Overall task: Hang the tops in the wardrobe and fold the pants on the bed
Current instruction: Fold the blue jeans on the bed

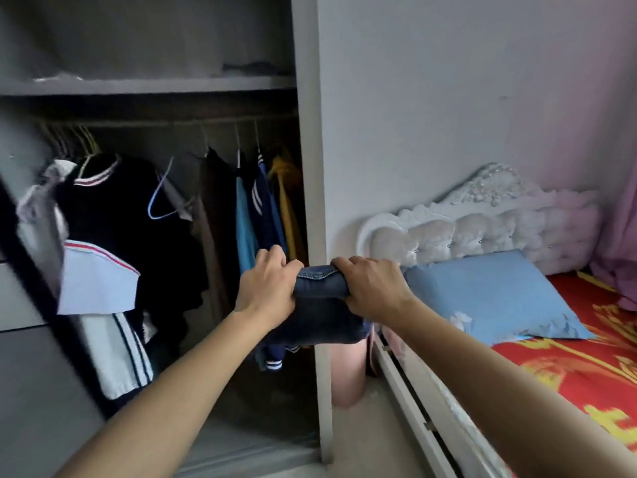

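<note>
Wardrobe [308, 139] left, bed [568, 370] right. Left grip [267, 288] and right grip [371, 288] both clamp the folded jeans [320, 322] in mid-air between them. Risk: releasing either grip could let the fold fall open.

Blue pillow [489, 294] on bed [551, 370]; perhaps clothes [248, 67] on shelf [148, 85].

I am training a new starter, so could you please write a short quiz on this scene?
1. True or false: the left hand and the right hand both grip the folded dark blue denim pants.
2. What lies on the red and gold bedspread? A) light blue rectangular pillow B) green towel C) brown box.
3. Complete: the yellow fabric top hangs furthest ___ in the grey wardrobe.
Key: 1 true; 2 A; 3 right.
</note>
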`<state>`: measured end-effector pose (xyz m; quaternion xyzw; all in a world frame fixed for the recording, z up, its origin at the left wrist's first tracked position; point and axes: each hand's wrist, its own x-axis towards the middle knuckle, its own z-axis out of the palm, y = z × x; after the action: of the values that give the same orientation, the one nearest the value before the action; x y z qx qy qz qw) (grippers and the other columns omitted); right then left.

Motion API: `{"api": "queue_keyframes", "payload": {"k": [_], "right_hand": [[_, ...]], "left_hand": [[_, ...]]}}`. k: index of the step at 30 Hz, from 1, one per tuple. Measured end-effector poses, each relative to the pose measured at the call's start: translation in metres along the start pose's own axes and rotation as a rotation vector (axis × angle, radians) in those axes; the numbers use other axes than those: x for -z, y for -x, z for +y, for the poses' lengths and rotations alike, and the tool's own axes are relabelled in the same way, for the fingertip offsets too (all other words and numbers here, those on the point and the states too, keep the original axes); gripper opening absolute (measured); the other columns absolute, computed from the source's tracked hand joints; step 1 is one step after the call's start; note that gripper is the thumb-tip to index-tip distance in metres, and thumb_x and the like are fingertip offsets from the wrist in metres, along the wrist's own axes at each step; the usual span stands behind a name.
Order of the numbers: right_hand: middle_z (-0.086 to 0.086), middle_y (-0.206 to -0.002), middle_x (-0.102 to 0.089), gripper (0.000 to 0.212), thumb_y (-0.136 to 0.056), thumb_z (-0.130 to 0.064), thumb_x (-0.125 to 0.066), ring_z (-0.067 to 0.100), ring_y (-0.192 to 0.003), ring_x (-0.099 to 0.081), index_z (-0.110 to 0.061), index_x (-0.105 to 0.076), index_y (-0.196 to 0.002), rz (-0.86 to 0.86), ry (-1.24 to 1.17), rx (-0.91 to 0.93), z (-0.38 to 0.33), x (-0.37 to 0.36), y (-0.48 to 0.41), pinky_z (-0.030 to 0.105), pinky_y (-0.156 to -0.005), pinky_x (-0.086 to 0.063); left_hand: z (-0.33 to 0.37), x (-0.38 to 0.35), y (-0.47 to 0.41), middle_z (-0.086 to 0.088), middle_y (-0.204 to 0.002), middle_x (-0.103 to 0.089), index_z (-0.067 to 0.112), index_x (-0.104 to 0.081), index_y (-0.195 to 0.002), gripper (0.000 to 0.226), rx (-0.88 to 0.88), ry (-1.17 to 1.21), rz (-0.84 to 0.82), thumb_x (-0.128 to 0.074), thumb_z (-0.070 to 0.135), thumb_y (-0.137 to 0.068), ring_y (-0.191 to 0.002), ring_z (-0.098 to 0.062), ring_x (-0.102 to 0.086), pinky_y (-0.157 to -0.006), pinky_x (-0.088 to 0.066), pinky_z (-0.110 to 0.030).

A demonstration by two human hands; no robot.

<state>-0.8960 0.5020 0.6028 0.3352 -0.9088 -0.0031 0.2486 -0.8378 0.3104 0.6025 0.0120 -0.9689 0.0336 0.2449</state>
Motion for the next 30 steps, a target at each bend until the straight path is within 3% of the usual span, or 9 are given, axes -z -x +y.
{"api": "queue_keyframes", "payload": {"k": [6, 11, 16, 22, 27, 30], "right_hand": [[-0.003, -0.106, -0.066, 0.043, -0.086, -0.049, -0.057, 0.027, -0.091, -0.066, -0.03, -0.046, -0.123, 0.03, -0.034, 0.092, -0.095, 0.032, -0.077, 0.034, -0.062, -0.042], [-0.003, -0.102, -0.066, 0.041, -0.086, -0.049, -0.057, 0.026, -0.087, -0.067, -0.028, -0.048, -0.12, 0.154, 0.008, 0.15, -0.126, 0.065, -0.144, 0.032, -0.059, -0.039], [-0.002, -0.105, -0.066, 0.045, -0.086, -0.044, -0.059, 0.027, -0.088, -0.067, -0.028, -0.047, -0.126, 0.361, 0.074, 0.153, -0.116, 0.12, -0.223, 0.033, -0.06, -0.04], [0.001, -0.104, -0.066, 0.046, -0.079, -0.034, -0.064, 0.031, -0.089, -0.067, -0.025, -0.049, -0.122, 0.695, 0.137, 0.115, -0.081, 0.169, -0.318, 0.034, -0.058, -0.039], [0.007, -0.108, -0.065, 0.05, -0.082, -0.034, -0.065, 0.035, -0.091, -0.065, -0.021, -0.046, -0.127, 0.836, 0.146, 0.097, -0.049, 0.196, -0.4, 0.041, -0.066, -0.046], [0.01, -0.111, -0.064, 0.054, -0.085, -0.038, -0.063, 0.038, -0.093, -0.064, -0.019, -0.044, -0.132, 0.896, 0.142, 0.105, -0.04, 0.204, -0.448, 0.042, -0.067, -0.041]], "left_hand": [[-0.112, 0.049, 0.02, 0.003, -0.114, -0.041, 0.03, -0.058, -0.12, 0.044, 0.101, -0.074, 0.05, -0.067, 0.019, -0.079, -0.106, -0.02, -0.044, -0.057, -0.034, -0.03], [-0.176, 0.082, -0.009, 0.004, -0.115, -0.046, 0.03, -0.062, -0.117, 0.045, 0.136, -0.125, 0.194, -0.07, 0.017, -0.075, -0.104, -0.02, -0.049, -0.055, -0.032, -0.03], [-0.215, 0.133, -0.078, 0.003, -0.114, -0.056, 0.025, -0.064, -0.112, 0.046, 0.115, -0.205, 0.452, -0.071, 0.012, -0.068, -0.098, -0.026, -0.056, -0.055, -0.043, -0.035], [-0.241, 0.2, -0.178, 0.0, -0.109, -0.067, 0.02, -0.063, -0.113, 0.048, 0.026, -0.37, 0.78, -0.069, 0.005, -0.067, -0.099, -0.031, -0.062, -0.058, -0.038, -0.035], [-0.264, 0.235, -0.264, -0.004, -0.108, -0.066, 0.02, -0.057, -0.116, 0.042, -0.011, -0.499, 0.878, -0.065, 0.01, -0.076, -0.099, -0.031, -0.061, -0.059, -0.034, -0.035], [-0.282, 0.248, -0.304, -0.007, -0.11, -0.064, 0.019, -0.055, -0.119, 0.041, 0.005, -0.543, 0.921, -0.063, 0.01, -0.079, -0.101, -0.033, -0.059, -0.062, -0.035, -0.038]]}}
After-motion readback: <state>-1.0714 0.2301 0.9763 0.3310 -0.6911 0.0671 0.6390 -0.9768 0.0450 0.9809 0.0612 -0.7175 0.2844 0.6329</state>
